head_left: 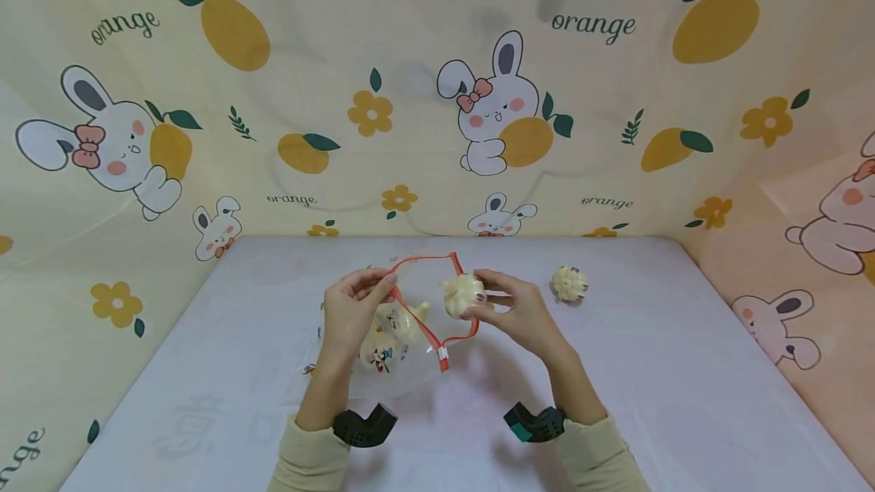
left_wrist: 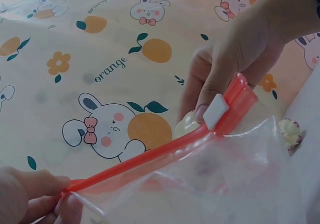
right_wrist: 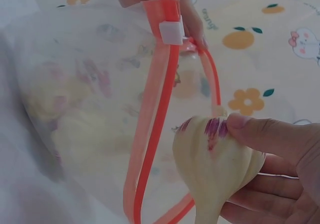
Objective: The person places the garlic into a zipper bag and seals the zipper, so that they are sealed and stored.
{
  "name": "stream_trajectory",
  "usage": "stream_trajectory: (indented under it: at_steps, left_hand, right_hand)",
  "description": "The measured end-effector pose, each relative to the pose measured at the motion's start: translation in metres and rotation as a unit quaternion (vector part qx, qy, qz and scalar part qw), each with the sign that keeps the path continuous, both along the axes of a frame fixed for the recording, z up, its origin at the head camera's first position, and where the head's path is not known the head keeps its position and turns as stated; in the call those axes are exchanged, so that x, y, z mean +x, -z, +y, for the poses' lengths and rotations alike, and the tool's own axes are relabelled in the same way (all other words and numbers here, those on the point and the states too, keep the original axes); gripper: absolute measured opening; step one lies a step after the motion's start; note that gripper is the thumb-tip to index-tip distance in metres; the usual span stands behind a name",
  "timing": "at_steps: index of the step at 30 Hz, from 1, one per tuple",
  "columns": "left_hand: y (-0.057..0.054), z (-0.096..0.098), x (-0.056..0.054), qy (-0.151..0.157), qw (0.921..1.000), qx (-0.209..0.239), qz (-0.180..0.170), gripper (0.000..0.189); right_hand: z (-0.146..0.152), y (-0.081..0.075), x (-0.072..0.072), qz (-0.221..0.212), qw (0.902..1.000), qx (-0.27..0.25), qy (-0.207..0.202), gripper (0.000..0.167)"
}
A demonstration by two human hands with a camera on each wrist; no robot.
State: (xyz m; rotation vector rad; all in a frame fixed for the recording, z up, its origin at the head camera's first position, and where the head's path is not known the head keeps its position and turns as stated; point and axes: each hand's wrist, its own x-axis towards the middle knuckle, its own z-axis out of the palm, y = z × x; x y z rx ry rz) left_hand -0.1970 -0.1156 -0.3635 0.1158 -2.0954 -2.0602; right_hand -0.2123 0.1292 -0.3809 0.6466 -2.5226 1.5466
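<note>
My left hand pinches the red zip edge of a clear plastic bag, whose mouth gapes into a loop. A white slider sits at one end of the red zip. In my right hand is a garlic bulb, pale with purple streaks, gripped between thumb and fingers at the bag's mouth. Its stem points toward the opening. Inside the bag lie other garlic bulbs, partly blurred by the plastic and its printed cartoon figures.
One more garlic bulb rests on the white table to the right, beyond my right hand. A patterned cloth with rabbits and oranges rises behind the table and along its sides. Each wrist carries a black camera.
</note>
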Motion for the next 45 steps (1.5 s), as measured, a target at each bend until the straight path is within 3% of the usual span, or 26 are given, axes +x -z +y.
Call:
stream_trajectory:
  at_steps: [12, 28, 45]
  left_hand:
    - [-0.001, 0.001, 0.000, 0.003, 0.9998, 0.016, 0.014, 0.022]
    - [0.000, 0.001, -0.001, -0.005, 0.9999, 0.011, 0.006, 0.022]
    - [0.000, 0.001, 0.001, -0.003, 0.9997, 0.019, 0.016, 0.021]
  right_hand:
    - [-0.007, 0.004, 0.000, 0.015, 0.9996, 0.001, -0.022, 0.061]
    - [-0.016, 0.007, 0.002, 0.012, 0.9990, 0.023, -0.037, 0.059]
    - [-0.029, 0.009, 0.007, -0.034, 0.9976, 0.009, -0.060, 0.059]
